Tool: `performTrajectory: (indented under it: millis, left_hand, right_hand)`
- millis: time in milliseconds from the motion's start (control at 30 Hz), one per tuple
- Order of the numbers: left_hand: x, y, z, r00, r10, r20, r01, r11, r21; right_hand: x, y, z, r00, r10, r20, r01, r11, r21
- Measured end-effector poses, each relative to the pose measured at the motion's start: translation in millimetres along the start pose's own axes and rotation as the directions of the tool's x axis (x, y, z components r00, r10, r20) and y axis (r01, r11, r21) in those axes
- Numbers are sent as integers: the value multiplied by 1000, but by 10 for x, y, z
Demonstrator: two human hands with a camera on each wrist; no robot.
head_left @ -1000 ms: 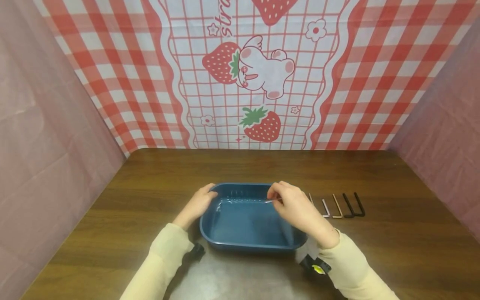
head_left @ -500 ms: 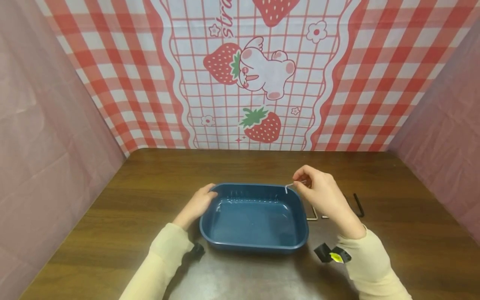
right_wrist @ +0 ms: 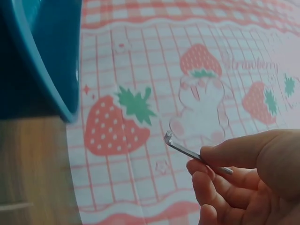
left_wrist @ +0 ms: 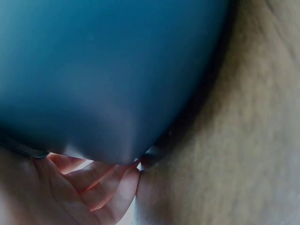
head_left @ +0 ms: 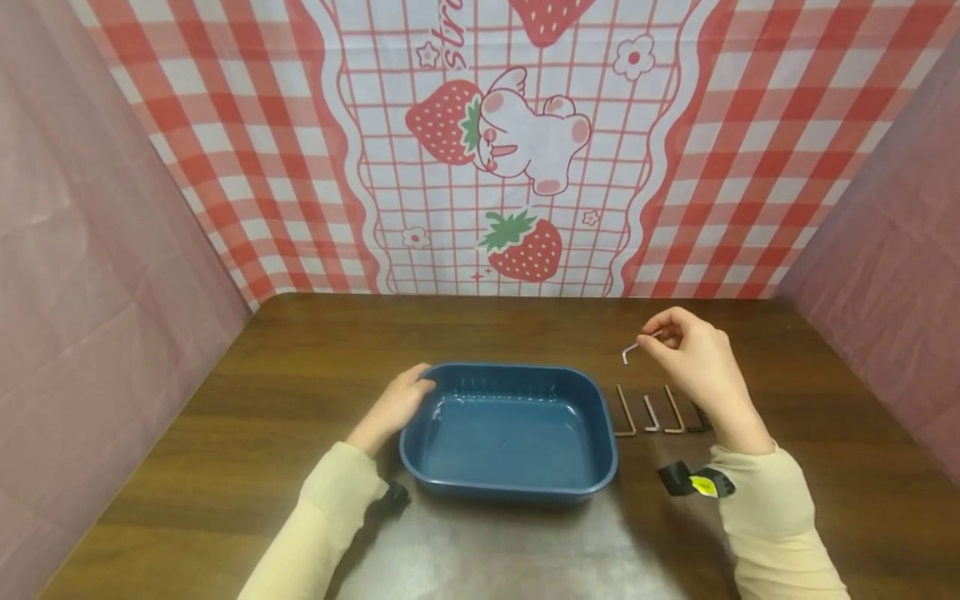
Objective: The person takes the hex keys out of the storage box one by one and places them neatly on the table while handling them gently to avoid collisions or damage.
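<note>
A blue rectangular tray (head_left: 510, 491) stands in the middle of the wooden table. My left hand (head_left: 393, 410) grips its far left corner, thumb over the rim; the left wrist view shows the fingers (left_wrist: 119, 190) against the outside wall. Right of the tray, my right hand (head_left: 697, 367) is raised over the table. Its thumb and fingers pinch a small silver hex key (right_wrist: 187, 153), whose short bent end points down in the head view. Below this hand lie a gold hex key (head_left: 626, 414), a silver one (head_left: 652, 414), another gold one (head_left: 674, 410) and a black one (head_left: 701, 421), partly hidden.
A strawberry-print cloth (head_left: 480, 208) hangs behind the table's back edge. Pink cloths hang at the left (head_left: 97, 292) and right (head_left: 885, 275). Bare wooden tabletop (head_left: 300, 350) surrounds the tray.
My right hand has moved from over the tray to the right, past its rim, with the silver hex key still pinched. The left hand and tray stay put.
</note>
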State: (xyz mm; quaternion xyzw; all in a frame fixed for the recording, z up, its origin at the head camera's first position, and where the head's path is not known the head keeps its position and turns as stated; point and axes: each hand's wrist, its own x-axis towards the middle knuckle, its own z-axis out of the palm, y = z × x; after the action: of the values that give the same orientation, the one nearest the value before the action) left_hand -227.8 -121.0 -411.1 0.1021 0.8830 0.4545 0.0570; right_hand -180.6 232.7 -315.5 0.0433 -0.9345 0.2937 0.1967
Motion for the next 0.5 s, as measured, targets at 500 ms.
performTrajectory:
  millis: [500]
  left_hand:
    - [24, -19, 13, 1000, 7, -6, -7, 1000, 10]
  right_hand:
    - [1, 382, -286, 974, 198, -107, -199, 980, 2]
